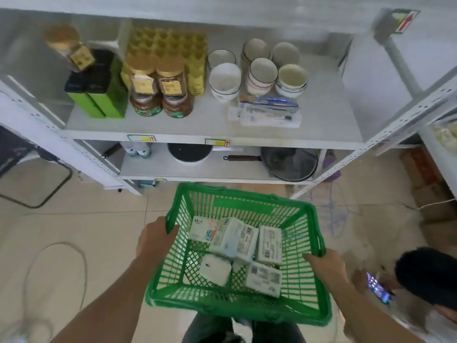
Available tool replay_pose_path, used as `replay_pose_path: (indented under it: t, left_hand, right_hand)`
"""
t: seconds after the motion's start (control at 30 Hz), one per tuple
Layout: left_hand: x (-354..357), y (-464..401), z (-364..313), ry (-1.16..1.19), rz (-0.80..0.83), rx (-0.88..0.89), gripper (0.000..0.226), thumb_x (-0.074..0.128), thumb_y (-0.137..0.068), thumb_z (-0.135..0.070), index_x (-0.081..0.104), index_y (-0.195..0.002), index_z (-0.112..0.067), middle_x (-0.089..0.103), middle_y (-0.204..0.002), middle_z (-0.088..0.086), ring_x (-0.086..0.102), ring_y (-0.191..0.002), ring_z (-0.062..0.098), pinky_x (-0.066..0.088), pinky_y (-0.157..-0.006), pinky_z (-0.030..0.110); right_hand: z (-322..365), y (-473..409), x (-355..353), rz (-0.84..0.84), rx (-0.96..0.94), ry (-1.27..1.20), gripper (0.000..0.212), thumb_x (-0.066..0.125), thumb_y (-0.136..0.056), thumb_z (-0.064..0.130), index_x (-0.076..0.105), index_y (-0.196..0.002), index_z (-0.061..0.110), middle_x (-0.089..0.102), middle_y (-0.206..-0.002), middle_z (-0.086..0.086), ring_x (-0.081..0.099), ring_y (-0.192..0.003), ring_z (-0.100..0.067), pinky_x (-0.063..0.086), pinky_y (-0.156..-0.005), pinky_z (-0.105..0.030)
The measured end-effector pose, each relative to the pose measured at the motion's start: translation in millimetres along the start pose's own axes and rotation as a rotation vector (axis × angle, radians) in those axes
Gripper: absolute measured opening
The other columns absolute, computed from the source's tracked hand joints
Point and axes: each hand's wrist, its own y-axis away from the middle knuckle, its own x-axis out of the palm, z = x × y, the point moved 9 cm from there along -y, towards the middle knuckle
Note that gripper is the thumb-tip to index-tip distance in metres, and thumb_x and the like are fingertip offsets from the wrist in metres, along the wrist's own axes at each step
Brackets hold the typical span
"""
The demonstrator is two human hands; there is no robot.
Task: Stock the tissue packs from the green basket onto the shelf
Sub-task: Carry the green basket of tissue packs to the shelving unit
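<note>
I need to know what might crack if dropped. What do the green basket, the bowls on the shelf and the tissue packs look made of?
Green basket: moulded plastic, judging by its uniform colour and lattice walls. Bowls: glazed ceramic, it seems; glossy white with thin dark rims, so breakable. Tissue packs: soft, in thin printed plastic film that looks slightly shiny and wrinkled.

The basket (pixel 237 256) hangs in front of the shelf (pixel 212 120), held by the left hand (pixel 154 240) on its left rim and the right hand (pixel 326 266) on its right rim. Five tissue packs (pixel 233 240) lie inside it, three toward the far side, two nearer. On the shelf, boxes (pixel 99 95) stand at the left, jars (pixel 160 90) beside them, bowls (pixel 257 70) to the right, with flat packets (pixel 267 112) in front of the bowls. A pan (pixel 286 163) sits on the shelf below.
</note>
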Motion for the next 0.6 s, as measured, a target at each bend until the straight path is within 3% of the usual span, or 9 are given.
replay_pose_path:
  t: [0.13,0.2,0.33,0.6]
  left_hand:
    - [24.5,-23.9,4.9,-0.019,0.002,-0.069,0.035,0.065,-0.097,-0.046,0.052,-0.083,-0.017,0.060,-0.068,0.003,0.059,-0.058,0.022,0.043,-0.050,0.032]
    - [43.8,-37.6,8.8,-0.019,0.013,-0.102,0.034,0.064,-0.097,-0.046,0.052,-0.083,-0.018,0.061,-0.068,0.004,0.060,-0.057,0.022,0.040,-0.048,0.030]
    - [103.5,-68.9,31.4,-0.015,0.060,-0.196,0.033,0.062,-0.098,-0.046,0.052,-0.085,-0.018,0.064,-0.070,0.006,0.063,-0.057,0.025,0.042,-0.048,0.030]
    - [266.0,-189.7,70.1,-0.001,0.081,-0.218,0.038,0.068,-0.095,-0.042,0.051,-0.072,-0.017,0.061,-0.064,0.009,0.060,-0.056,0.027,0.043,-0.049,0.031]
  right_hand:
    - [13.7,-52.5,19.5,0.060,0.006,0.084,0.038,0.083,-0.082,0.040,0.074,-0.100,0.008,0.072,-0.081,-0.012,0.067,-0.077,-0.031,0.048,-0.066,-0.031]
    - [20.0,-83.6,30.6,0.075,0.003,0.128,0.038,0.083,-0.080,0.045,0.074,-0.100,0.014,0.071,-0.078,-0.008,0.067,-0.072,-0.027,0.048,-0.061,-0.029]
    - [28.0,-153.5,62.2,0.105,0.004,0.193,0.030,0.084,-0.078,0.048,0.073,-0.085,0.020,0.069,-0.064,-0.002,0.066,-0.058,-0.020,0.040,-0.045,-0.021]
    - [20.2,-318.3,155.4,0.070,-0.047,0.234,0.034,0.084,-0.078,0.050,0.063,-0.068,0.024,0.068,-0.060,-0.003,0.065,-0.058,-0.023,0.039,-0.046,-0.023]
